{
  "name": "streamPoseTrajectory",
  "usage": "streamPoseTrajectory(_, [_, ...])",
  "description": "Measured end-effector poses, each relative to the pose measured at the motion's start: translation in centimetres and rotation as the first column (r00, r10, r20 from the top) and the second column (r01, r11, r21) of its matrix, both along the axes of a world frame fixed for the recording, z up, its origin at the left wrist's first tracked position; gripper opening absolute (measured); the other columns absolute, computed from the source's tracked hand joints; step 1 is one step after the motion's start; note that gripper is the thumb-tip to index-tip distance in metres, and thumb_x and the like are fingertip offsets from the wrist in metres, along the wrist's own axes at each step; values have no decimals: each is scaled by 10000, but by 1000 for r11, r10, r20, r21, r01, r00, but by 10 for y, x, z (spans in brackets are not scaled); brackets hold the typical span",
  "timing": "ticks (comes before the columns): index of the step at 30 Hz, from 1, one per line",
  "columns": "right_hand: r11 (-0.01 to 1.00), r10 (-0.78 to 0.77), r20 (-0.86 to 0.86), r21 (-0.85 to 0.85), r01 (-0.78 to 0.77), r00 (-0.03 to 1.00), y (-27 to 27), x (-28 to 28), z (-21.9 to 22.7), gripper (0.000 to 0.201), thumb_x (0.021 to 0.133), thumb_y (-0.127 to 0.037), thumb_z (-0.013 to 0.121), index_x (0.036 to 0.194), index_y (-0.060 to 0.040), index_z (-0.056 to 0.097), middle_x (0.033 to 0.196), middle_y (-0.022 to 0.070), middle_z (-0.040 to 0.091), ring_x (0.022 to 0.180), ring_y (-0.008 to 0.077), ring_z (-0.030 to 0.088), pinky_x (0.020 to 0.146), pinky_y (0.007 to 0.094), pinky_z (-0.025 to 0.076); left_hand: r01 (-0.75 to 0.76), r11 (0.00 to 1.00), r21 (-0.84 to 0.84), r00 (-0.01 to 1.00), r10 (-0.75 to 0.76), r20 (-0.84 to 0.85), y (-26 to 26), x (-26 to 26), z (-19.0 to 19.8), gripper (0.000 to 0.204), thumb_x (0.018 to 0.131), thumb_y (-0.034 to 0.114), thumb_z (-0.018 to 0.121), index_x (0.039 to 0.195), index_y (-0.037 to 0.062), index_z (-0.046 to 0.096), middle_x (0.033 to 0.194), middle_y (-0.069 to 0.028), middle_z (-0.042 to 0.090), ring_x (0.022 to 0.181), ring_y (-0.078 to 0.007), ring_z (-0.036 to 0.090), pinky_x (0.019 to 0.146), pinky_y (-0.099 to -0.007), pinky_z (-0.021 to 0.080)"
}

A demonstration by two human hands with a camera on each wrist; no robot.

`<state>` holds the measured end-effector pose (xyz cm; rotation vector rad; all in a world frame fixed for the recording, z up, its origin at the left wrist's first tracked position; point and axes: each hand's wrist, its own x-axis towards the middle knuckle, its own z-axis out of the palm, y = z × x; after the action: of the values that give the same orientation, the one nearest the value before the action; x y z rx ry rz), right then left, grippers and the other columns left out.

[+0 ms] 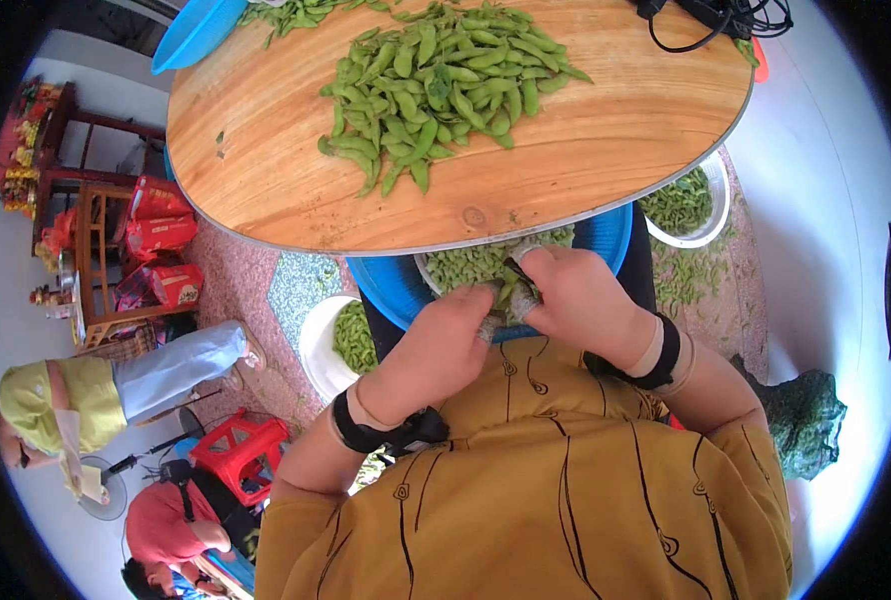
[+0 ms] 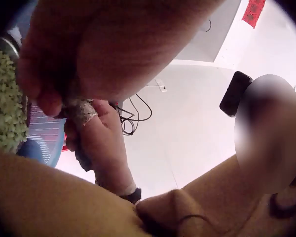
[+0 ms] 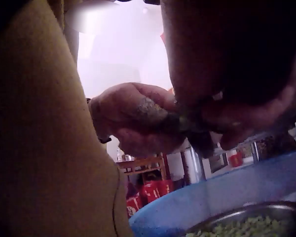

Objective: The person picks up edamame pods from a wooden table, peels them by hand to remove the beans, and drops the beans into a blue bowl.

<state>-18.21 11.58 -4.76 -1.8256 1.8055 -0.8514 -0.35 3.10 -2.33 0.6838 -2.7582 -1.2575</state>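
Observation:
Over a bowl of shelled green beans (image 1: 466, 268), both hands come together close to the table edge. My left hand (image 1: 441, 340) pinches green bean pods (image 1: 509, 297) from the left. The right hand (image 1: 581, 300) grips the same small bunch from the other side. Greyish wraps cover some thumb and finger tips. In the left wrist view, the left hand (image 2: 103, 49) looms large, its fingertips meeting the right hand (image 2: 106, 148). The right wrist view is dark, with the left hand (image 3: 133, 116) facing the shadowed right hand (image 3: 256, 108); the pods are mostly hidden there.
A wooden table (image 1: 266, 180) bears a pile of pods (image 1: 436, 90). The bowl sits inside a blue basin (image 1: 386, 290). White tubs (image 1: 316, 345) (image 1: 716, 200) with green pods or shells stand on either side. Two people (image 1: 76, 395) (image 1: 166, 530) and a red stool (image 1: 241, 450) are at left.

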Motion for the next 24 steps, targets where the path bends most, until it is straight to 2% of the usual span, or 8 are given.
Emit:
streamPoseTrajectory(2, [1000,10,-1,-20,-10,1000,-2,-4,-7,263,696,-147,668,846,4,515,740,188,582,725,381,594,642,450,486,-18,999,-38,994,14,-106,-4,7,-11,167,765,-11,495,931,-15,509,816,-163,571,641,-277,602,563,-349,471])
streamPoseTrajectory(5, [995,32,-83,100,-23,996,-5,-8,-12,238,712,-148,654,850,-2,525,772,188,589,750,383,596,656,458,487,-129,973,193,990,115,86,-14,18,-2,132,815,22,503,943,-9,515,758,-114,560,589,-205,577,538,-323,454])
streamPoseTrajectory(8, [992,7,71,-125,2,997,-3,-5,-1,211,726,-140,642,847,-6,535,757,190,582,739,389,591,665,464,485,-154,943,296,980,107,170,-17,17,10,88,874,58,489,922,-2,533,694,-59,549,566,-133,546,521,-276,440])
streamPoseTrajectory(10, [972,232,199,-89,-218,952,-4,-4,7,214,735,-146,642,858,1,546,752,197,575,725,396,584,663,456,486,-178,863,474,981,119,151,-20,16,17,102,897,80,479,906,1,542,681,-46,551,577,-121,552,520,-259,441])
streamPoseTrajectory(12, [988,151,179,-44,-145,972,-4,-2,11,212,734,-137,640,862,4,547,745,199,570,716,400,580,654,451,485,-186,754,630,982,134,130,-22,15,21,132,921,103,470,890,3,550,668,-32,554,589,-110,558,519,-242,441])
streamPoseTrajectory(14, [997,76,155,-6,-76,985,-5,-1,13,210,733,-128,639,866,6,548,739,201,565,707,405,577,646,446,483,-364,653,664,895,442,55,-23,16,24,130,908,69,482,951,5,586,740,-32,583,557,-85,555,530,-230,452])
streamPoseTrajectory(19, [997,-77,342,3,81,936,-12,13,25,172,713,-84,620,828,1,525,714,202,556,702,408,575,605,449,468,-338,916,216,892,385,-237,-8,9,9,182,849,32,504,984,-25,611,782,-104,617,722,-152,605,666,-280,487])
streamPoseTrajectory(24, [995,-35,124,-87,46,992,-14,18,27,188,698,-83,634,809,-19,496,690,187,543,682,390,578,580,443,463,-472,745,471,786,597,-158,-1,1,10,196,811,-7,467,934,-27,618,841,-110,646,732,-132,581,689,-256,470])
